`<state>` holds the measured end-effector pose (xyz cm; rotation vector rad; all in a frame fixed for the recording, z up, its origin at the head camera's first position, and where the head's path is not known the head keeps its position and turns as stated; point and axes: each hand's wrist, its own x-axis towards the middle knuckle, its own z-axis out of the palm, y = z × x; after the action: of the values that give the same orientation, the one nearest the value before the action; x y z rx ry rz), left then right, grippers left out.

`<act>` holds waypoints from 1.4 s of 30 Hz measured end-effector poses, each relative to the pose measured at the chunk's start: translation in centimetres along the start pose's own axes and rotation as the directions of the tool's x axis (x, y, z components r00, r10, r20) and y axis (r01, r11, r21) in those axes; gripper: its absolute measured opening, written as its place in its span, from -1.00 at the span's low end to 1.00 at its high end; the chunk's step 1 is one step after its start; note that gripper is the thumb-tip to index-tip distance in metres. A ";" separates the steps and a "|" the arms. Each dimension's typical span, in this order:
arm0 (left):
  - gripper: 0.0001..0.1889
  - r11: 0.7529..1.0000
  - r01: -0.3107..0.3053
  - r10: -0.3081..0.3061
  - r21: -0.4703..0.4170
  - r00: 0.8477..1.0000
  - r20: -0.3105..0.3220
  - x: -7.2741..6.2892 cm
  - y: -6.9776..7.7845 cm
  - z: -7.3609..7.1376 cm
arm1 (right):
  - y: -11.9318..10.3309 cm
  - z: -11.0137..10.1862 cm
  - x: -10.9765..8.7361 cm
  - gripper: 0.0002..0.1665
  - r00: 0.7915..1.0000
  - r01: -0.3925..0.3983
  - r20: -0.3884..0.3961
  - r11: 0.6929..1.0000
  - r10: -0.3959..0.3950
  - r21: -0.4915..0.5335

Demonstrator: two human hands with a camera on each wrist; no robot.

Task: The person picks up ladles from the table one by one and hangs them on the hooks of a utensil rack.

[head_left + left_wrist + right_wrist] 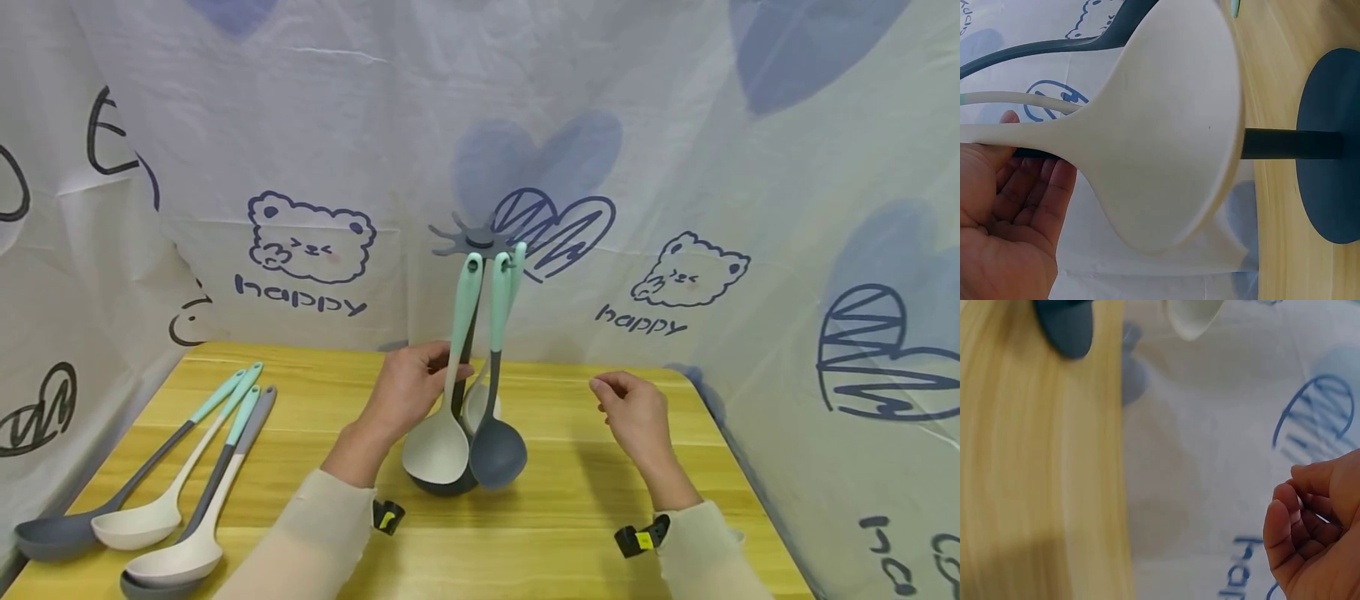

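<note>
A dark utensil stand (pixel 480 240) with a ring of hooks, a thin pole (pixel 1291 144) and a round base (pixel 1332 150) stands upright on the table. From its hooks hang a white ladle (pixel 437 448) with a mint handle, a dark grey ladle (pixel 498 454), and another pale utensil (pixel 476 407) mostly hidden behind them. My left hand (pixel 408 387) grips the stand's pole, its thumb passing behind the white ladle's handle. Off to the right, my right hand (pixel 636 417) hovers above the table, fingers loosely curled around nothing.
Several ladles lie side by side at the table's left, among them a dark grey ladle (pixel 63 537), a white ladle (pixel 138 523) and a white ladle with a grey handle (pixel 180 560). A printed cloth (pixel 322 125) hangs behind the wooden table (pixel 585 533).
</note>
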<state>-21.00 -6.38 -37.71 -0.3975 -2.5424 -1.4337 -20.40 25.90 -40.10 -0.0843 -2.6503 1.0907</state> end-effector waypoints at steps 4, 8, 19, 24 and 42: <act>-0.82 1.000 -0.016 0.016 -0.004 1.000 -0.002 -0.1 -0.3 0.0 | 2.3 -0.3 0.5 -0.69 0.999 -0.032 -0.005 0.996 0.031 -0.086; -0.80 1.000 -0.028 0.028 -0.004 1.000 0.002 -0.1 -0.5 0.0 | 4.5 -0.5 1.1 -0.66 0.999 -0.039 0.011 0.985 0.042 -0.169; -0.79 1.000 -0.008 0.009 -0.024 1.000 0.023 0.1 -0.6 0.2 | 9.5 -1.1 2.2 -0.69 0.994 -0.061 0.054 0.899 0.093 -0.434; -0.79 0.999 -0.029 0.029 -0.027 0.999 0.015 0.1 -0.7 0.2 | 10.7 -1.3 2.1 -0.74 0.987 -0.060 0.100 0.858 0.128 -0.510; -0.79 0.998 -0.043 0.044 -0.047 0.999 0.013 -0.2 -0.7 0.4 | 13.0 -1.1 1.5 -0.70 0.933 -0.133 0.203 0.808 0.298 -0.574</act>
<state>-21.05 -6.44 -38.49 -0.4692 -2.4993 -1.4829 -22.22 36.16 -48.02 -0.3839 -3.2074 0.3598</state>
